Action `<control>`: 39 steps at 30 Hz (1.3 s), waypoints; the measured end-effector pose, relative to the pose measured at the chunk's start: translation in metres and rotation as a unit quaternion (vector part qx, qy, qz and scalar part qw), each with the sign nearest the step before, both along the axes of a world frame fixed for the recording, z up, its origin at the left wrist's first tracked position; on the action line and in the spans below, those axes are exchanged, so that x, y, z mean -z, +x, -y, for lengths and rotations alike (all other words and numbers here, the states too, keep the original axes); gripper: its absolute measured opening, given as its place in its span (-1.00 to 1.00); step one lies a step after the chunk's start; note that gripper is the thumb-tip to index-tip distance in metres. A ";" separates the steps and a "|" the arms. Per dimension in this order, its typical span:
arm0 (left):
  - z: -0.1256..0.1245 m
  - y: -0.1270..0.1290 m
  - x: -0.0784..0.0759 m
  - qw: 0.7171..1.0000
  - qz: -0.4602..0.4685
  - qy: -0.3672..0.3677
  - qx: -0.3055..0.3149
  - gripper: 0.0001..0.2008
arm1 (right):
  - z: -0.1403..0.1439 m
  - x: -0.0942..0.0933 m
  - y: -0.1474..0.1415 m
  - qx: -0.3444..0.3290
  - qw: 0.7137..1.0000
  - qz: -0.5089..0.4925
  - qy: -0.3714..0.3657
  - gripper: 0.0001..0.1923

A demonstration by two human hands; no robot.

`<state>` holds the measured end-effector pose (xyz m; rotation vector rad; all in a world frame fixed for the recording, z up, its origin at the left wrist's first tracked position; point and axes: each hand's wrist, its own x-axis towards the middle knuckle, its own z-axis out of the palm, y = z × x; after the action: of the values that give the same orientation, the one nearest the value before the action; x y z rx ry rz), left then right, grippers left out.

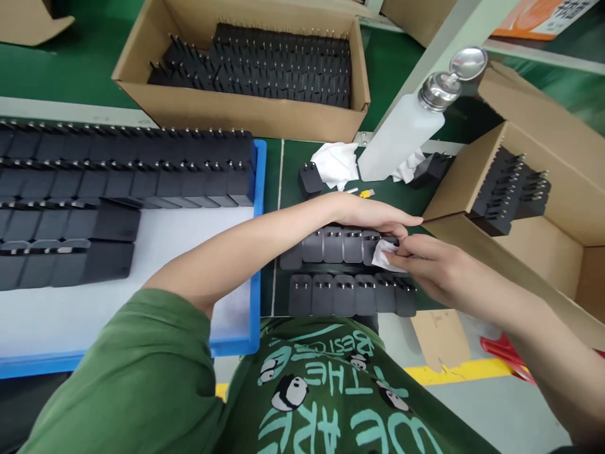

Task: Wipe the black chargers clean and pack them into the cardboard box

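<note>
Two rows of black plug adapters lie on the green bench in front of me, prongs showing: a far row and a near row. My right hand pinches a crumpled white wipe against the right end of the far row. My left hand reaches across behind that row. One of its fingers points right, while others bend down round the adapter at the row's right end, beside my right fingertips. The hands partly hide that adapter.
A blue-rimmed tray of adapters stands left. Behind is a cardboard box packed with adapters; another open box at right holds several. A white pump bottle, crumpled wipes, a single adapter and a yellow connector lie beyond my hands.
</note>
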<state>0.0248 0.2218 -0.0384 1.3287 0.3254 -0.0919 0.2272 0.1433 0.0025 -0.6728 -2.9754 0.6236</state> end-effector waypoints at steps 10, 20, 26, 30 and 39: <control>-0.001 -0.002 -0.001 0.999 -0.035 -0.003 0.028 -0.36 | 0.008 0.005 0.037 0.028 0.998 0.055 -0.018 -0.67; -0.003 -0.004 -0.005 0.998 -0.051 0.020 0.027 -0.35 | 0.003 0.010 0.018 -0.017 0.998 -0.056 0.001 -0.68; -0.002 -0.004 -0.003 0.999 -0.051 0.010 0.017 -0.37 | 0.002 0.015 0.019 -0.012 0.998 -0.051 0.020 -0.68; -0.002 -0.003 -0.002 0.999 -0.043 0.018 0.003 -0.39 | -0.001 0.019 0.015 0.007 0.998 -0.055 0.042 -0.64; -0.001 -0.006 -0.003 0.999 -0.050 -0.016 0.004 -0.37 | 0.026 0.000 0.051 0.200 0.948 -0.221 -0.109 -0.73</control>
<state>0.0190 0.2227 -0.0355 1.2951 0.4027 -0.1701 0.2787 0.1174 0.0028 -0.9663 -2.2914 0.9262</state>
